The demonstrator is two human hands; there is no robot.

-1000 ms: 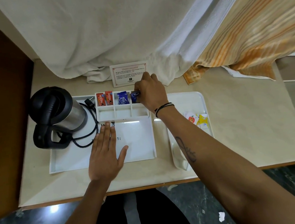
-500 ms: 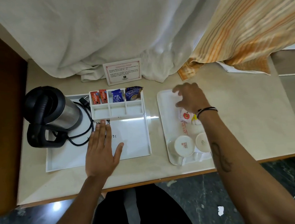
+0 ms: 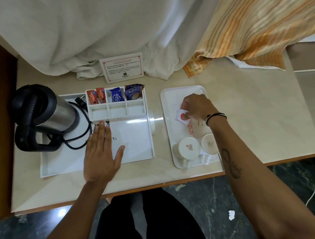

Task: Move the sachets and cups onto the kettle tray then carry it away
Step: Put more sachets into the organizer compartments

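Since your right hand (image 3: 196, 106) left the kettle tray's (image 3: 135, 141) compartments a second ago, head view: its fingers (image 3: 185, 116) now pinch a white-and-red sachet (image 3: 179, 114) on the small tray (image 3: 171, 96), two cups (image 3: 188, 148) untouched beside your wrist; left hand (image 3: 101, 153), flat, empty, steadies the kettle tray on the desk (image 3: 260, 117).

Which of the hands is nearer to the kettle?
Left. The left hand lies flat on the kettle tray beside the kettle; the right hand is over the small tray.

Kettle tray (image 3: 63, 165): kettle (image 3: 43, 112) on its left part; sachet organiser (image 3: 116, 109) at its back right; cup tray (image 3: 170, 102) to its right, two cups (image 3: 188, 148) at that tray's front.
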